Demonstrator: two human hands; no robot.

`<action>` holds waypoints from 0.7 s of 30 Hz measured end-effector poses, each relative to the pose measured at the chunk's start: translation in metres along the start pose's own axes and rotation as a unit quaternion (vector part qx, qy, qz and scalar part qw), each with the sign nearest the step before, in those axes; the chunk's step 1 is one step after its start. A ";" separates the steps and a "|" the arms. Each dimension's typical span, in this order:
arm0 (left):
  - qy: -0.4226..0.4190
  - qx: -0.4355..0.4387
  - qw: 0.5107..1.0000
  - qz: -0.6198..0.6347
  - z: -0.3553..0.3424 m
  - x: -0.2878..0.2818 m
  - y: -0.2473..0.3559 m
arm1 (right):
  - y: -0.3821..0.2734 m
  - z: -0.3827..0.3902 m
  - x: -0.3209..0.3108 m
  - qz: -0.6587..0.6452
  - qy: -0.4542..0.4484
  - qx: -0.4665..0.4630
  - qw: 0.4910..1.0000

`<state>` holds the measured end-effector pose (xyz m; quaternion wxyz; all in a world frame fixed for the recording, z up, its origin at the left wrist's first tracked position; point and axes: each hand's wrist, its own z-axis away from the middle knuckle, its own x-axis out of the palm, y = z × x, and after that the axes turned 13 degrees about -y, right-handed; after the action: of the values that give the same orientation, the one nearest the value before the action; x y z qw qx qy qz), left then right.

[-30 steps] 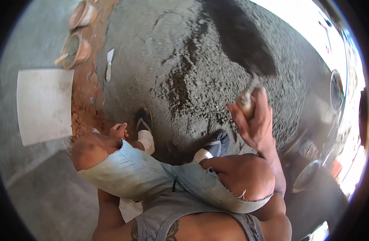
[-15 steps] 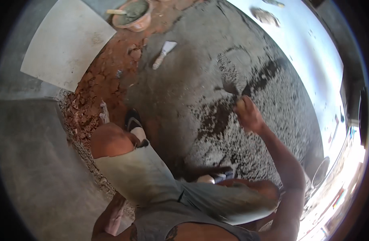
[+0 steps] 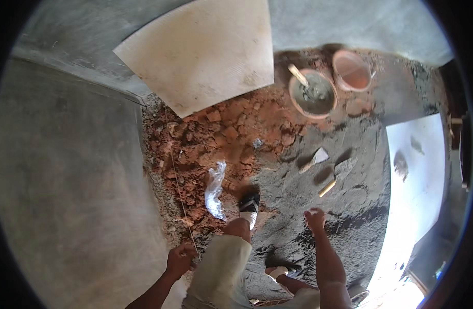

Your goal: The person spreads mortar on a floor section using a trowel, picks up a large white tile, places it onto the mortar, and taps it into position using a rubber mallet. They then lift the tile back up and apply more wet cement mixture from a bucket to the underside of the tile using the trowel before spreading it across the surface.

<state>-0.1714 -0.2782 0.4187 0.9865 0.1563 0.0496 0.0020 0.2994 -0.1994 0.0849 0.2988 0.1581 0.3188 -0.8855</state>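
Observation:
My right hand hangs over the dark grey sand bed, fingers loosely apart and pointing down, with nothing visible in it. My left hand is curled into a fist at the edge of the red rubble, right by the lower end of a thin string line; whether it touches the string is unclear. Two trowels lie on the sand ahead of my right hand. My sandalled foot stands between the rubble and the sand.
A large pale tile lies at the top. A bowl of grey mortar with a tool in it stands beside an empty orange bowl. A white plastic bag lies on the rubble. Smooth grey floor spreads left.
The view has swung left, from the sand bed toward the tile and bowls. My right hand, raised earlier with a grey lump in it, is now lowered over the sand with nothing in it.

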 end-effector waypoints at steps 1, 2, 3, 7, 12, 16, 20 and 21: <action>0.027 0.039 0.999 0.020 0.002 -0.015 0.021 | -0.022 0.019 0.000 -0.022 -0.045 0.062 0.997; 0.054 0.077 0.995 0.039 0.001 -0.030 0.042 | -0.047 0.026 -0.004 -0.014 -0.042 0.067 0.997; 0.079 0.122 0.986 0.076 -0.009 -0.053 0.056 | -0.077 0.029 -0.010 -0.112 -0.102 0.076 0.986; 0.122 0.287 0.945 0.103 -0.077 -0.154 0.140 | -0.178 -0.047 -0.046 0.028 -0.138 -0.126 0.982; 0.183 0.302 0.920 0.170 -0.143 -0.241 0.286 | -0.481 -0.081 -0.128 -0.185 -0.081 -0.121 0.972; 0.154 0.330 0.902 0.233 -0.176 -0.250 0.404 | -0.608 -0.178 -0.187 -0.329 -0.045 -0.191 0.924; 0.138 0.381 0.862 0.306 -0.212 -0.255 0.461 | -0.704 -0.219 -0.196 -0.438 -0.009 -0.142 0.888; 0.140 0.362 0.867 0.313 -0.216 -0.250 0.467 | -0.713 -0.221 -0.200 -0.426 -0.031 -0.141 0.893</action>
<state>-0.4360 0.2278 0.3827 0.7910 0.5077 0.1330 0.3145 0.0242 0.4728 0.3492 -0.0786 -0.0642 0.4677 -0.8780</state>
